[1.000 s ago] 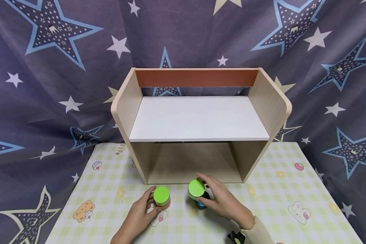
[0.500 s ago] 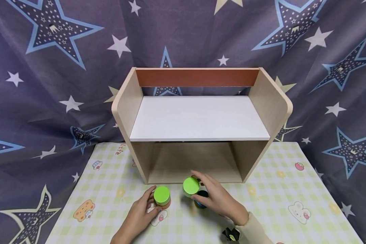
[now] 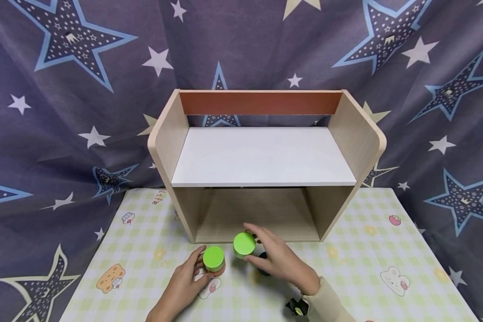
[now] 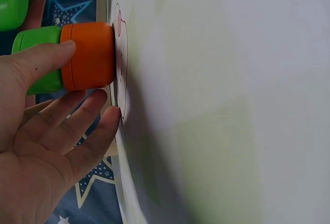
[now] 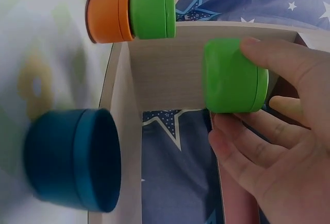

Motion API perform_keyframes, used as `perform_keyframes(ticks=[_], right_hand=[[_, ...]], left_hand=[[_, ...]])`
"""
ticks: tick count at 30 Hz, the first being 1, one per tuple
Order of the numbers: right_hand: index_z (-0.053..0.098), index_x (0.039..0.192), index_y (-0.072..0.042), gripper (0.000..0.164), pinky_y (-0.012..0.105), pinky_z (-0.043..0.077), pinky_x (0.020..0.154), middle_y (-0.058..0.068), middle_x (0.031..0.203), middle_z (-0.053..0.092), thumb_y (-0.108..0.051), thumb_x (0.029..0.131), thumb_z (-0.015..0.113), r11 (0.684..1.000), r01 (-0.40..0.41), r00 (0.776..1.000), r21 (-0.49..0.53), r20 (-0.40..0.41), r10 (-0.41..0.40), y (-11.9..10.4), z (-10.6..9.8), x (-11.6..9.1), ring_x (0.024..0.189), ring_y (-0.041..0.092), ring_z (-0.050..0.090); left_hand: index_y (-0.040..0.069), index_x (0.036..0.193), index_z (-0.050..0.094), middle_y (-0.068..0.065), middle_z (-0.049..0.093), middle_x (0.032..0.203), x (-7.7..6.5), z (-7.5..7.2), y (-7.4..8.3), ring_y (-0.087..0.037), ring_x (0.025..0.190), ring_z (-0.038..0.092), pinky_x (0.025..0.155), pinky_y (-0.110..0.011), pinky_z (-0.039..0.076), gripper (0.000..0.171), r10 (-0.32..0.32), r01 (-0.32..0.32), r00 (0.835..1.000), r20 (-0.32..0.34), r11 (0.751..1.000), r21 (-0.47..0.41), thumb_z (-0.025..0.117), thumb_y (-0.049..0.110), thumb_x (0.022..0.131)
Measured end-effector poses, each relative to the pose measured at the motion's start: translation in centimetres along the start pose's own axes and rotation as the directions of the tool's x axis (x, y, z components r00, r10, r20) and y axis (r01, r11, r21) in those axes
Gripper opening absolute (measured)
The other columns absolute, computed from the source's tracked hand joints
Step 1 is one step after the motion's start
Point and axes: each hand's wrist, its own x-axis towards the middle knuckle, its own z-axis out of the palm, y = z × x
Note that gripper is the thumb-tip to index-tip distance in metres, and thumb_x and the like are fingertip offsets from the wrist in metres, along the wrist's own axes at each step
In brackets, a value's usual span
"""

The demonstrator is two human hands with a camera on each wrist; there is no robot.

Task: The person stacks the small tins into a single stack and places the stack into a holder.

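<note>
My left hand [image 3: 187, 279] grips a stack of two cup-like pieces on the table. The lower piece is an orange cup [image 4: 93, 56], and on it sits a green cup [image 3: 213, 258] with a flat-looking top. The left thumb lies across the seam between them. My right hand [image 3: 279, 257] holds another green cup [image 5: 232, 77] between thumb and fingers, raised above the table to the right of the stack. Below that hand a blue cup [image 5: 56, 157] stands on the table with its dark opening upward, partly hidden by the hand in the head view.
Just behind the hands stands a two-level wooden shelf [image 3: 263, 156] with a white middle board and a brown back rail. A checked tablecloth [image 3: 366, 286] covers the table. A starry curtain [image 3: 241, 40] hangs behind. A black wrist device [image 3: 297, 307] shows by the right sleeve.
My right hand has moved left with the green cup, away from above the blue cup and closer to the stack. The left hand and its stack have stayed in place.
</note>
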Motion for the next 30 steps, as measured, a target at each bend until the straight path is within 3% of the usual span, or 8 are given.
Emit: perform_keyframes(ticks=[16, 22, 30], right_hand=[[0.034, 0.155, -0.019, 0.080, 0.035, 0.054, 0.095, 0.003, 0.140, 0.053, -0.024, 0.089, 0.079, 0.998, -0.006, 0.999, 0.059, 0.050, 0.003, -1.0, 1.5, 2.0, 0.117, 0.015, 0.058], [0.034, 0.155, -0.019, 0.079, 0.036, 0.052, 0.098, 0.003, 0.143, 0.051, -0.024, 0.090, 0.078, 0.996, -0.012, 0.996, 0.086, 0.086, 0.005, -1.4, 2.3, 2.6, 0.121, 0.015, 0.056], [0.034, 0.155, -0.016, 0.077, 0.029, 0.049, 0.099, 0.004, 0.142, 0.052, -0.024, 0.091, 0.077, 0.998, 0.017, 0.994, 0.052, 0.109, -0.022, -1.9, 3.4, 3.4, 0.119, 0.014, 0.057]], left_hand=[[0.006, 0.149, 0.043, -0.004, 0.067, 0.121, 0.1, -0.1, 0.1, -0.018, 0.109, 0.066, 0.091, -0.035, 0.055, 0.079, 0.004, -0.004, 1.000, 0.012, 1.000, -0.003, 0.084, 0.011, 0.083], [0.007, 0.150, 0.041, -0.003, 0.068, 0.122, 0.0, -0.1, 0.1, -0.017, 0.112, 0.065, 0.096, -0.038, 0.053, 0.080, 0.011, -0.011, 1.000, 0.019, 1.000, 0.000, 0.084, 0.011, 0.082], [0.011, 0.151, 0.041, -0.005, 0.065, 0.128, 0.1, -0.1, -0.1, -0.017, 0.115, 0.063, 0.094, -0.034, 0.053, 0.078, 0.019, -0.016, 0.999, 0.045, 0.999, -0.049, 0.082, 0.012, 0.085]])
